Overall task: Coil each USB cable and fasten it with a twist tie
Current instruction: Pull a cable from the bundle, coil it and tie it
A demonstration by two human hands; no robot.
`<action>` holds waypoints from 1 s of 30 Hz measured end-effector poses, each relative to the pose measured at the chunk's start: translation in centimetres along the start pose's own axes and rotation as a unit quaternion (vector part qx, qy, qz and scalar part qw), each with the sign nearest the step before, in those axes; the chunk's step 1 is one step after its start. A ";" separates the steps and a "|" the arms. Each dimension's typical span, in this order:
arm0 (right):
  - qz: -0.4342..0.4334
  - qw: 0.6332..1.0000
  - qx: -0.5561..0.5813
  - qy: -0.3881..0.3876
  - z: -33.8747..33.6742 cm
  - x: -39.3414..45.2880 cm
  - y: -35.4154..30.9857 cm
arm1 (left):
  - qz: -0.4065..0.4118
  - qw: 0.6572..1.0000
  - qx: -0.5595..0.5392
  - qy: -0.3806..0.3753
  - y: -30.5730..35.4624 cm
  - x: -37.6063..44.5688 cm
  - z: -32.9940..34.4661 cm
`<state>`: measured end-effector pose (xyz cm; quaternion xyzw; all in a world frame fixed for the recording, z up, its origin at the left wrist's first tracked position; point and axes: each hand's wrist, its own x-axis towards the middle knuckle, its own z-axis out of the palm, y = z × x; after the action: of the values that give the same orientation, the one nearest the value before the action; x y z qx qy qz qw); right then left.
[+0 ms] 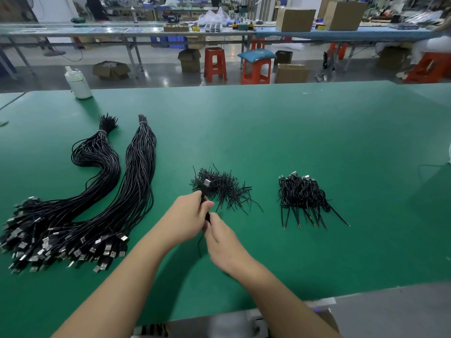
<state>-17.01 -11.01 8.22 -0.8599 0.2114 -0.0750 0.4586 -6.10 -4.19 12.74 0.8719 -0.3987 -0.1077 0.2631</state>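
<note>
Green table (292, 132): two long bundles of black USB cables (97, 191) at left, plugs fanned toward the near edge. Centre: loose heap of black twist ties (223, 189). Right: pile of coiled cables (303, 193). Far left corner: white bottle (78, 84). Left hand (188, 215) grips one cable (206, 189) below its plug; right hand (222, 240) pinches it just beneath.

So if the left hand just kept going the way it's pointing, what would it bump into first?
Probably the pile of twist ties just beyond the left hand, which grips a USB cable; depth is hard to judge.
</note>
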 end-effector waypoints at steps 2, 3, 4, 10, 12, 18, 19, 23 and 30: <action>-0.005 0.999 -0.003 0.034 0.4 0.1 0.7 | -0.014 1.000 -0.022 0.005 -0.1 0.0 0.6; -0.001 0.999 0.004 0.048 0.5 0.1 1.1 | -0.016 0.999 -0.047 0.000 -0.1 0.0 0.9; 0.010 0.998 0.022 0.063 0.5 0.3 1.6 | -0.017 0.995 -0.095 -0.018 -0.2 0.0 1.3; 0.126 0.981 0.087 0.115 -0.7 1.4 5.6 | -0.114 0.990 -0.002 -0.081 -3.3 -1.2 4.4; 0.128 0.985 0.065 0.099 -0.7 1.4 6.4 | -0.136 0.968 0.191 -0.090 -4.8 -2.5 5.9; 0.101 0.993 0.033 0.060 -0.3 1.1 7.1 | -0.094 0.964 0.249 0.004 -5.2 -4.3 9.6; 0.097 0.993 0.037 0.050 -0.5 1.1 7.1 | -0.098 0.963 0.252 0.006 -5.1 -4.3 9.7; 0.098 0.994 0.039 0.024 -0.9 1.1 7.3 | -0.123 0.962 0.242 0.011 -4.7 -3.9 9.5; 0.055 0.998 0.021 -0.017 -0.8 1.1 7.8 | -0.166 0.978 -0.114 0.051 -3.1 -1.0 8.1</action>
<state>-18.61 -15.93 2.23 -0.8382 0.2492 -0.0396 0.4835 -8.00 -4.72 4.24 0.8948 -0.2194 -0.1495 0.3590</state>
